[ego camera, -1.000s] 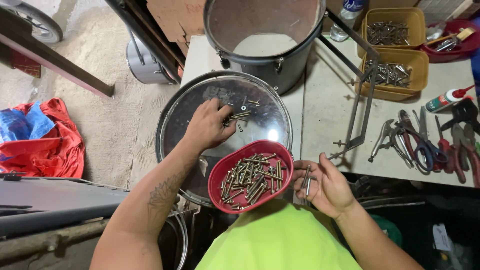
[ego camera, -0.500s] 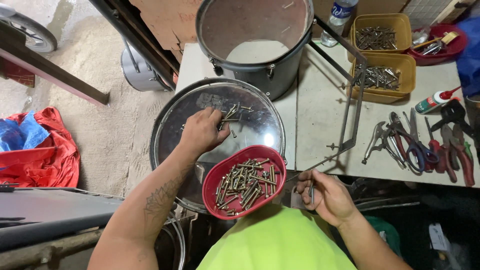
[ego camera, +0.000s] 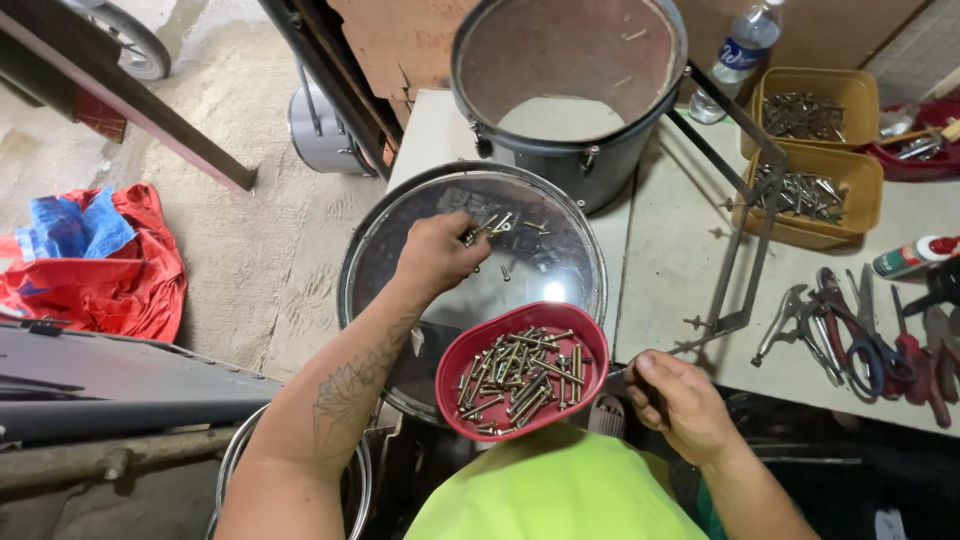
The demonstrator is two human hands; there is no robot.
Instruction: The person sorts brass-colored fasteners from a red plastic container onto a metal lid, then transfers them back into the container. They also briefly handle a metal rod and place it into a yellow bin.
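Sandy ground fills the upper left of the frame, with a crumpled red and blue cloth [ego camera: 95, 255] at the left edge and a pale worktable [ego camera: 680, 250] running across the right half. At top centre stands a dark cylindrical drum shell [ego camera: 570, 100]; right of it sit two yellow plastic bins of metal hardware [ego camera: 810, 160], and at the right edge lies a row of pliers and cutters [ego camera: 860, 340]. Between drum shell and tools a thin metal bracket frame [ego camera: 745, 235] rests on the table. In the middle lies a round clear drum head in a metal hoop [ego camera: 560, 240], with a red oval plastic bowl full of bolts [ego camera: 522, 370] overlapping its lower rim. Loose small bolts [ego camera: 500, 228] are scattered on the drum head, just at the fingertips of the left hand [ego camera: 440, 252], whose forearm stretches up from the lower left, palm down, fingers curled and pinching among them. The right hand [ego camera: 680, 400] hovers just right of the bowl, loosely closed; whether it holds anything I cannot tell.
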